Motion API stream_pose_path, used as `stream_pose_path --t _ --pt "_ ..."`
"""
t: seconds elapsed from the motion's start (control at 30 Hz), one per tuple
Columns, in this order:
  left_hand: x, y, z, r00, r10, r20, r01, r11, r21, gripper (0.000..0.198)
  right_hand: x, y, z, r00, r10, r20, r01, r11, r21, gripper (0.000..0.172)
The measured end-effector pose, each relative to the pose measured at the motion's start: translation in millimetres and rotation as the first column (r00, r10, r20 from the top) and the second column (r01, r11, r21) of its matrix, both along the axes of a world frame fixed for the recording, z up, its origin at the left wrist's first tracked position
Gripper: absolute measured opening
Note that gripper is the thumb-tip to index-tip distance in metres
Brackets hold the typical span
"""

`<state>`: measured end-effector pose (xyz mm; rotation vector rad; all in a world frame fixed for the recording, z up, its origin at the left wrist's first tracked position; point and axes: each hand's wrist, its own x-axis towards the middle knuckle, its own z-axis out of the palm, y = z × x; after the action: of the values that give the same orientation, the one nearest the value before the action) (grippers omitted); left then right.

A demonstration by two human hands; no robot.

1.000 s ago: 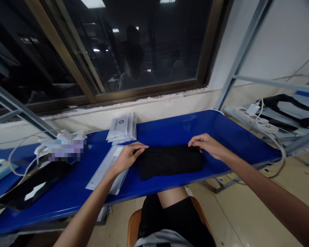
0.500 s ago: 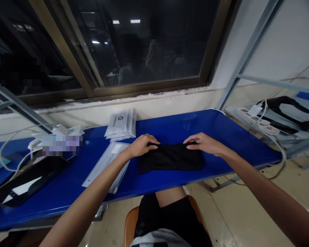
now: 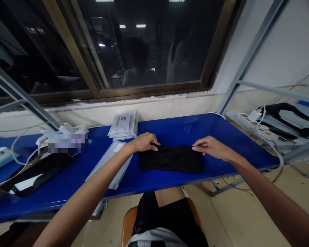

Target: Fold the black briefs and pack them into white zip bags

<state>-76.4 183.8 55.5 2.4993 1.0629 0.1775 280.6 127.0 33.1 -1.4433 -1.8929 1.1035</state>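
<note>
A folded piece of black cloth (image 3: 171,160) lies flat, as a long rectangle, on the blue table in front of me. My left hand (image 3: 146,142) is at its far edge, left of the middle, with thumb and fingertips pinched on the fabric. At the far right corner, my right hand (image 3: 210,147) pinches the same edge between thumb and fingers. What kind of garment the cloth is, I cannot tell. Beside my left forearm, partly under it, are frosted zip bags (image 3: 103,164). A stack of printed zip bags (image 3: 123,124) sits behind my left hand.
The blue table (image 3: 185,125) meets the wall under a dark window (image 3: 154,44). A black glossy device (image 3: 36,175), a power strip with white cables (image 3: 78,129) and a blue-white pack (image 3: 1,159) lie left. Another power strip (image 3: 254,125) and black straps (image 3: 296,116) are right, beyond metal posts.
My right hand has slid right along the cloth's far edge to its corner. The top edge now looks straighter and the cloth flatter. My left hand stays near its place.
</note>
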Motion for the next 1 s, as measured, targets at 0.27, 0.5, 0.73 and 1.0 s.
stream_pose_path --t 0.27,0.5,0.73,1.0 --pt "-39.2 -17.3 1.2 0.987 0.125 0.105 -0.126 0.992 0.000 0.023 -16.0 1.4 -17.0 0.998 -0.066 0.007 0.066 0.996 0.059 0.038" --pt "-37.7 -123.4 -19.0 0.855 0.463 0.234 -0.504 0.848 0.163 0.041 -17.6 -79.0 -37.0 0.951 -0.257 0.173 0.169 0.898 0.407 0.039" --pt "-38.0 -154.9 -49.7 0.851 0.409 0.329 -0.492 0.841 0.226 0.025 -22.0 -105.6 -49.4 0.983 -0.166 0.078 0.121 0.908 0.401 0.031" --pt "-40.6 -144.4 -21.5 0.916 0.331 0.227 -0.397 0.822 0.408 0.026 -11.0 -85.1 -23.7 0.978 -0.182 0.104 0.110 0.867 0.486 0.034"
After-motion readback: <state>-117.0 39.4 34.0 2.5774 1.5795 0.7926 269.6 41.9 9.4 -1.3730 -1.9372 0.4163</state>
